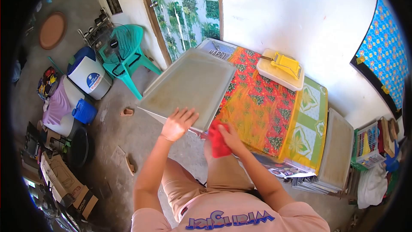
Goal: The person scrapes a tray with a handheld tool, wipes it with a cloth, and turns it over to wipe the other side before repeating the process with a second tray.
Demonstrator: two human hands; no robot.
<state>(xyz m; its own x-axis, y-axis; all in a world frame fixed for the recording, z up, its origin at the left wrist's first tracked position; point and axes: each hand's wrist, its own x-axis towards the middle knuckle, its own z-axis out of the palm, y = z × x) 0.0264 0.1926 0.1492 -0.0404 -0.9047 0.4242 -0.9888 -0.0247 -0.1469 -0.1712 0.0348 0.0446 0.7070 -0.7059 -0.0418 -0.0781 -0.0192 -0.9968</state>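
A large flat metal tray (189, 86) lies at the left of the table, its near-left corner jutting past the table edge. My left hand (178, 123) holds its near edge, fingers over the top surface; the thumb is hidden. My right hand (230, 138) is closed around a red cloth (219, 141) beside the tray's near-right corner. The cloth and hand are slightly blurred.
A patterned, orange-smeared cover (257, 116) spreads over the table. On it stands a white tub (281, 77) with a yellow tool (286, 65) on top. Several trays (337, 152) are stacked at right. A green chair (128, 53) and cardboard box (64, 182) are at left.
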